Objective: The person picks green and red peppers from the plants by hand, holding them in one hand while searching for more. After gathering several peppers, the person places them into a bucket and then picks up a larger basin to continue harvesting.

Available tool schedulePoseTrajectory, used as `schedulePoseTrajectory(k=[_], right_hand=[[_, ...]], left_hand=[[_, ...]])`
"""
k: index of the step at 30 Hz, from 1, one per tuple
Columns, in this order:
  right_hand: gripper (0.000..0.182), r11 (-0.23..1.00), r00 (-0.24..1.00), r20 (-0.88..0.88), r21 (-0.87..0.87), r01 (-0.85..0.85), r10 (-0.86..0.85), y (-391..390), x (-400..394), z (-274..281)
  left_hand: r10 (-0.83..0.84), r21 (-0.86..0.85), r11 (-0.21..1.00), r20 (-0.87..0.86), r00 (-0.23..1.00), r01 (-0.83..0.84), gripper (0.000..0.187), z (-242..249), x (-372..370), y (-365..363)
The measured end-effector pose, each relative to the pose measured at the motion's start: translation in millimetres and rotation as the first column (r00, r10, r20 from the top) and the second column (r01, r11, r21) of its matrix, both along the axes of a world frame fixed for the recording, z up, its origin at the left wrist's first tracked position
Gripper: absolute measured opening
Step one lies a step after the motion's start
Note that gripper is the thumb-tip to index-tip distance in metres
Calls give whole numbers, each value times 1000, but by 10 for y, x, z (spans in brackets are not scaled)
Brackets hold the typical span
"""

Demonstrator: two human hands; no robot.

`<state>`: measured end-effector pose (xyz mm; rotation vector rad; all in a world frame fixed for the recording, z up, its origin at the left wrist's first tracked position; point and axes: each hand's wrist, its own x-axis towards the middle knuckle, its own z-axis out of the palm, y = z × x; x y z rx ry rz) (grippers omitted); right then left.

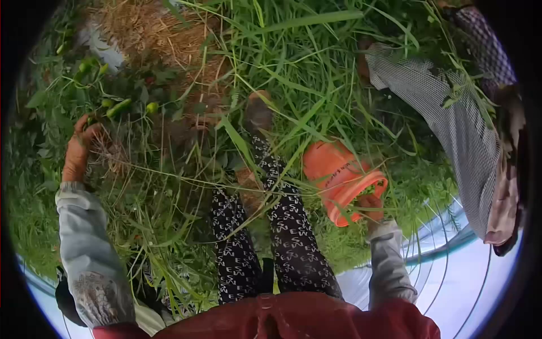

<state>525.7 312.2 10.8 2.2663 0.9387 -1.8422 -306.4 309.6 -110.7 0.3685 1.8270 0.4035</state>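
My left hand (78, 151) is at the plants on the left, its fingers curled into the foliage. What they close on is too small to make out. Right beside those fingers hangs a long green pepper (118, 108), and a rounder green pepper (152, 107) is a little to the right. My right hand (371, 207) grips the rim of an orange bucket (333, 168), which is tilted with its mouth toward me. Some green shows inside the mouth, partly hidden by the hand and rim. Dark lettering runs along the bucket's side.
Tall grass (293, 73) crosses the middle, with long blades in front of my legs. Dry straw (152, 28) covers ground at the upper left. Another person in a grey mesh garment (446, 113) stands close on the right. My shoe (259, 113) is among the grass.
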Motion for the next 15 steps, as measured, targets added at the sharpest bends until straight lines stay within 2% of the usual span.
schedulePoseTrajectory(k=[1, 3, 4, 6, 8, 10, 11, 12, 13, 15], right_hand=[[14, 997, 990, 122, -1, 72, -71, 480, -743, 42], [12, 973, 969, -192, 143, 182, -153, 1189, -1786, 157], [11, 944, 917, -346, 184, 273, -197, 1440, -2230, 179], [10, 932, 795, -588, 182, 312, -151, 1852, -3105, 201], [11, 955, 759, -649, 195, 223, -45, 2053, -3814, 25], [15, 974, 705, -687, 223, -27, 177, 2153, -4478, -199], [16, 972, 678, -697, 189, -143, 235, 2160, -4804, -363], [17, 916, 616, -678, 309, -257, 402, 2114, -5075, -631], [18, 715, 540, -473, 524, -463, 696, 2069, -5317, -850], [20, 497, 402, -319, 710, -499, 859, 1823, -5693, -1173]], left_hand=[[125, -71, 989, -35, 992, -127, 51, 241, 287, 242], [50, 43, 998, -21, 999, -49, 44, 356, 368, 338], [45, 43, 998, -31, 999, -43, 41, 273, 298, 264], [51, 57, 997, -45, 998, -48, 38, 264, 265, 276], [-76, -50, 996, -15, 997, 75, 34, 348, 292, 369], [-35, -11, 999, -26, 999, 35, 36, 249, 234, 250], [1, 26, 1000, -28, 1000, 0, 38, 168, 212, 185], [62, 7, 998, 49, 997, -63, 41, 74, 172, 151], [67, 11, 998, 47, 997, -68, 41, 131, 198, 192], [54, -29, 998, -21, 998, -54, 40, 321, 318, 332]])
